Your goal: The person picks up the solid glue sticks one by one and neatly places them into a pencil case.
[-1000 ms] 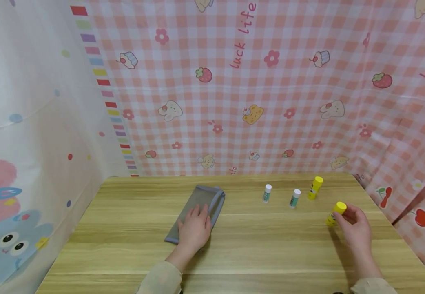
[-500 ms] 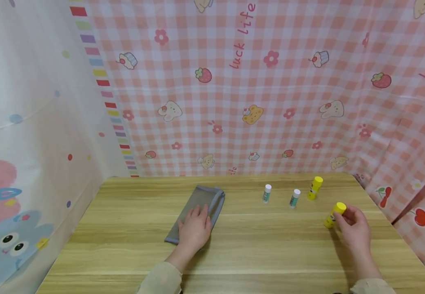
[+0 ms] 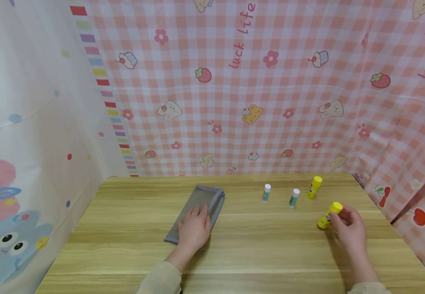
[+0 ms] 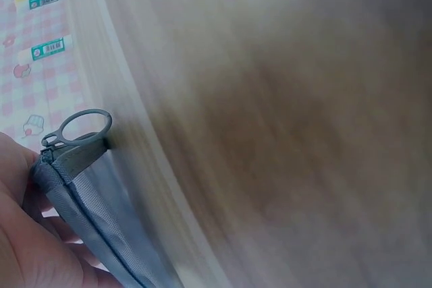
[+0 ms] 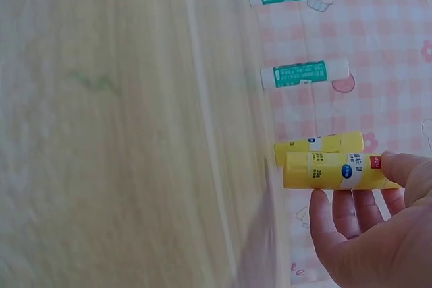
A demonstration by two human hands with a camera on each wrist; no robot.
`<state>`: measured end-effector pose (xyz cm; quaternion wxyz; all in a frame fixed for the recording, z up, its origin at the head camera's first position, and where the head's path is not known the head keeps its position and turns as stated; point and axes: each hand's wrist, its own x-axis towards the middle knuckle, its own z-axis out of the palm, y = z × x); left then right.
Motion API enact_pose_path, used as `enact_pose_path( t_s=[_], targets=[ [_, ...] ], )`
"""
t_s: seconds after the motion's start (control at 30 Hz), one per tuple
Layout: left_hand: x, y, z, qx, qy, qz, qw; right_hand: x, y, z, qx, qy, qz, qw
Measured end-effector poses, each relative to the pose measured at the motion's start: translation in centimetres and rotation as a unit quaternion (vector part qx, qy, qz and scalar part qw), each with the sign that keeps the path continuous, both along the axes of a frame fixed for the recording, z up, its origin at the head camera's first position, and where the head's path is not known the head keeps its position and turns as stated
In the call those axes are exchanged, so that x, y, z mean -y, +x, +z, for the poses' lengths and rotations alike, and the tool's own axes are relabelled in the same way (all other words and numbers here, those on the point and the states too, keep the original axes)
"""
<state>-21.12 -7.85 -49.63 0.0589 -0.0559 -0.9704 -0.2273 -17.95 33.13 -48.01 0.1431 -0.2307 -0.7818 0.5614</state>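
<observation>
We see the left hand (image 3: 194, 230) lying palm down on the grey pouch (image 3: 195, 199), its fingers stretched over the fabric, relaxed and not clenched. The pouch lies aslant on the table (image 3: 256, 249), left of the sticks, its upper end tilted away toward the right. In the left wrist view we also see its zip corner with a ring (image 4: 88, 111), just beside the hand.

The right hand (image 3: 351, 229) grasps a yellow stick (image 3: 327, 216), pinching it between thumb and fingers near its upper end. The yellow stick is over the right part of the table, tilted, its top leaning toward the hand; whether its base touches the wood, we cannot tell.

Behind it we find a second yellow stick (image 3: 314, 188) standing on the table, partly hidden by the held one in the right wrist view. To its left stand two smaller sticks with white caps and green labels: the right white stick (image 3: 294, 198) and the left white stick (image 3: 266, 193), apart from each other.

Past the table's far edge we see a pink checked cloth (image 3: 249, 94), and at our left a white cloth (image 3: 43, 81) with dots and cartoon figures.
</observation>
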Motion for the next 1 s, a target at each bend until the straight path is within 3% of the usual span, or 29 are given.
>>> enact_pose_path(
  t_s=[0.47, 0.8, 1.0],
  targets=[
    [-0.1, 0.0, 0.1, 0.002, -0.003, 0.001, 1.0000, 1.5, 0.3, 0.2, -0.031, -0.073, 0.019, 0.997],
    [-0.1, 0.1, 0.2, -0.003, -0.004, 0.001, 1.0000, 3.3, 0.4, 0.2, -0.050, -0.044, 0.070, 0.995],
    [-0.1, 0.2, 0.2, -0.012, -0.004, -0.004, 0.9999, 4.5, 0.4, 0.0, -0.067, -0.068, 0.089, 0.991]
  ],
)
